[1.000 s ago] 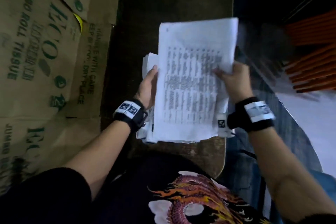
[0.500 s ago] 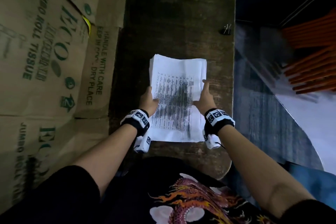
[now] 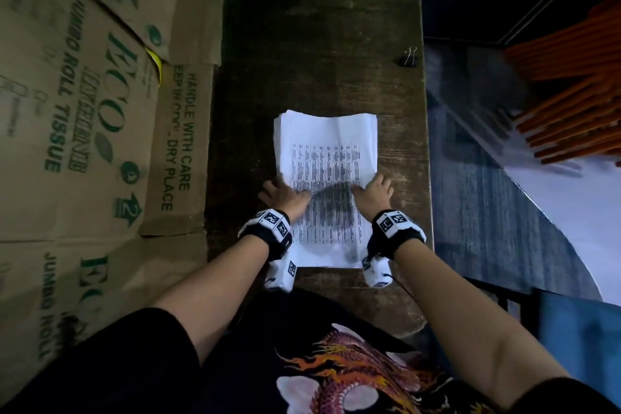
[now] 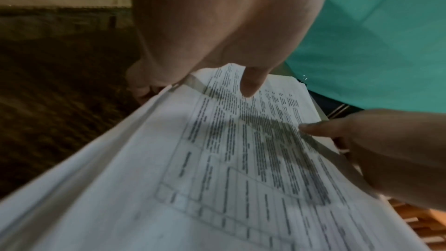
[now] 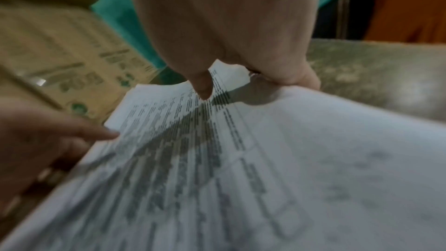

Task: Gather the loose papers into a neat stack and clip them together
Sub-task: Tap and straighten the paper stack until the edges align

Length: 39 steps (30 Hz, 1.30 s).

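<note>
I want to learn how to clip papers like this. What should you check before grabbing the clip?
1. Papers lying flat on the table: ok.
2. Edges lined up: not ok; at the far left corner lower sheets stick out.
3. Both hands holding the stack: ok; left hand and right hand grip its sides, thumbs on top.
4. Clip within sight: ok; it sits at the table's right edge, beyond the papers, untouched.
5. A hand free for the clip: not ok; both are on the papers.
6. Clip big enough for the stack: cannot tell.
</note>
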Available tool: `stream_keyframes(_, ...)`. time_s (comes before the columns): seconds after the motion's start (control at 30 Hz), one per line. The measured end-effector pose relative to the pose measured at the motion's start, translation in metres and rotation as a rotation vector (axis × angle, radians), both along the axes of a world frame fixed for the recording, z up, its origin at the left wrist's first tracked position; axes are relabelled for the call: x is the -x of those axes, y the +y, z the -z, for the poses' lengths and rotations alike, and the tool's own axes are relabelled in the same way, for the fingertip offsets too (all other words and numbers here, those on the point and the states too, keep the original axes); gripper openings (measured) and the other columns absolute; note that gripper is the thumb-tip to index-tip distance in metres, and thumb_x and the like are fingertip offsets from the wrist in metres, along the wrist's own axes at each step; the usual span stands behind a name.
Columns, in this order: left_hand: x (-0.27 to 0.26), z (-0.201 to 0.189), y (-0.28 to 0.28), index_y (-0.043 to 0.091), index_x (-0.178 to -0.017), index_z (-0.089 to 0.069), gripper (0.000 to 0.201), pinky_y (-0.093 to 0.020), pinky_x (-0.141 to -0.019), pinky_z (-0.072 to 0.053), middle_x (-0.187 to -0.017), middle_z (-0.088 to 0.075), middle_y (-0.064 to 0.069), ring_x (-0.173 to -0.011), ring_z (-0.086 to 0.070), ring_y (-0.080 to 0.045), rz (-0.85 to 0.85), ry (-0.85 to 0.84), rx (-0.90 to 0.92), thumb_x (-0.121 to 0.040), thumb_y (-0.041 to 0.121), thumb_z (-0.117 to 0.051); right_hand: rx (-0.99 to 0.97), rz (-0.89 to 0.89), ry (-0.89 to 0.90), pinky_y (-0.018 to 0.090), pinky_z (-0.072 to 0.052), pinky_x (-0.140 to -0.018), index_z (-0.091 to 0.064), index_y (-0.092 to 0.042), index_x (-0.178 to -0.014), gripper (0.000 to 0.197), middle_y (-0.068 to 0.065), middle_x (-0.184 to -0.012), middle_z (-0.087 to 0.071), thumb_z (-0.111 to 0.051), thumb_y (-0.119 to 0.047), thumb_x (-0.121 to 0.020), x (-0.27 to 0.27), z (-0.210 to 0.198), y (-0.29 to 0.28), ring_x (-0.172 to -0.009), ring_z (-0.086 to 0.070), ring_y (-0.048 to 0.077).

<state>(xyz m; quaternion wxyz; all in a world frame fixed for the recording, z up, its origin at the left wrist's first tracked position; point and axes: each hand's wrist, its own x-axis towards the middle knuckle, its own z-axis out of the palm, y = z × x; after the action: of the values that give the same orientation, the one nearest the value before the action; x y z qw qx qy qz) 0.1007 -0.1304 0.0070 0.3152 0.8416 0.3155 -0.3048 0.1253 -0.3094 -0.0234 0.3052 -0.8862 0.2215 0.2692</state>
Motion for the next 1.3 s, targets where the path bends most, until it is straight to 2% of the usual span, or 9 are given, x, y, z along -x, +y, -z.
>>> stream_keyframes(0.17,-0.014,0.006,0.024,0.004,-0.148,-0.014,0.090,-0.040,-0.110,-0.033,-0.153,-0.025,-0.018,-0.138,-0.032,-0.035,-0.185,-0.018,0.176,-0.083,0.036,-0.067,-0.337,0.387,0.038,0.042,-0.047,-0.096,-0.039,0.004,-0.125,0.068,0.011,-0.122,-0.054,-0.078,-0.024,-0.076,-0.017,0.016,-0.017,-0.111,-0.055,0.028)
stream_keyframes(0.27,-0.013,0.010,0.036,0.001,-0.147,-0.020,0.094,-0.036,-0.109,-0.036,-0.151,-0.035,-0.015,-0.137,-0.038,-0.031,-0.223,0.013,0.278,-0.079,0.036,-0.074,-0.442,0.326,0.221,0.046,-0.056,-0.076,-0.054,-0.001,-0.116,0.076,0.013,-0.106,-0.065,-0.088,-0.036,-0.058,-0.020,0.020,-0.032,-0.086,-0.064,0.029)
stream_keyframes(0.4,-0.003,0.009,0.034,0.006,-0.141,-0.036,0.077,-0.035,-0.107,-0.034,-0.146,-0.043,-0.010,-0.135,-0.041,-0.027,-0.208,-0.047,0.413,-0.078,0.022,-0.078,-0.483,0.224,0.289,0.060,-0.053,-0.083,-0.058,-0.006,-0.117,0.088,0.016,-0.107,-0.070,-0.096,-0.034,-0.043,-0.016,0.048,-0.047,-0.092,-0.069,0.035)
stream_keyframes(0.63,-0.006,-0.048,0.047,0.004,-0.111,-0.065,0.045,-0.038,-0.097,-0.051,-0.109,-0.071,-0.006,-0.097,-0.069,-0.016,-0.290,-0.483,0.607,-0.071,0.016,-0.082,-0.954,0.139,-0.157,0.053,-0.050,-0.093,-0.056,0.001,-0.122,0.057,0.023,-0.120,-0.064,-0.080,-0.005,-0.071,-0.011,-0.097,-0.030,-0.110,-0.062,0.037)
stream_keyframes(0.77,-0.017,-0.104,0.036,0.004,-0.102,-0.067,0.025,-0.019,-0.071,-0.055,-0.092,-0.070,-0.003,-0.072,-0.066,0.007,-0.368,-0.880,0.560,-0.079,-0.006,-0.071,-0.740,-0.028,-0.631,0.036,-0.055,-0.087,-0.062,-0.019,-0.104,0.032,0.010,-0.108,-0.070,-0.072,-0.001,-0.079,-0.026,-0.150,-0.007,-0.102,-0.066,0.024)
stream_keyframes(0.87,-0.014,-0.125,0.031,0.003,-0.101,-0.067,0.022,-0.015,-0.073,-0.056,-0.088,-0.071,0.008,-0.077,-0.066,0.009,-0.415,-1.013,0.575,-0.081,-0.004,-0.071,-0.631,-0.023,-0.812,0.018,-0.052,-0.077,-0.063,-0.006,-0.101,0.023,0.002,-0.096,-0.067,-0.072,0.000,-0.080,-0.026,-0.174,0.002,-0.090,-0.063,0.006)
stream_keyframes(1.0,-0.004,-0.129,0.037,0.011,-0.096,-0.064,0.023,0.000,-0.069,-0.045,-0.090,-0.065,0.014,-0.077,-0.059,0.015,-0.249,-1.027,0.488,-0.080,-0.004,-0.071,-0.564,-0.109,-0.698,0.035,-0.054,-0.074,-0.065,0.001,-0.093,0.022,0.003,-0.088,-0.068,-0.074,-0.001,-0.073,-0.026,-0.169,-0.004,-0.076,-0.062,-0.006)
stream_keyframes(1.07,-0.003,-0.132,0.048,0.018,-0.095,-0.060,0.035,-0.005,-0.075,-0.048,-0.095,-0.063,0.009,-0.080,-0.058,0.019,-0.134,-1.045,0.430,-0.075,-0.006,-0.075,-0.625,-0.127,-0.690,0.022,-0.050,-0.074,-0.062,0.001,-0.105,0.043,-0.003,-0.093,-0.066,-0.070,-0.005,-0.064,-0.025,-0.170,-0.012,-0.082,-0.061,-0.013)
stream_keyframes(1.3,-0.015,-0.133,0.074,0.014,-0.127,-0.047,0.072,-0.026,-0.090,-0.049,-0.118,-0.062,-0.002,-0.110,-0.060,-0.011,0.103,-1.066,0.655,-0.060,0.003,-0.073,-0.843,-0.156,-0.769,0.019,-0.047,-0.081,-0.045,-0.007,-0.128,0.073,0.002,-0.104,-0.061,-0.057,0.012,-0.058,-0.030,-0.188,-0.024,-0.092,-0.060,0.007)
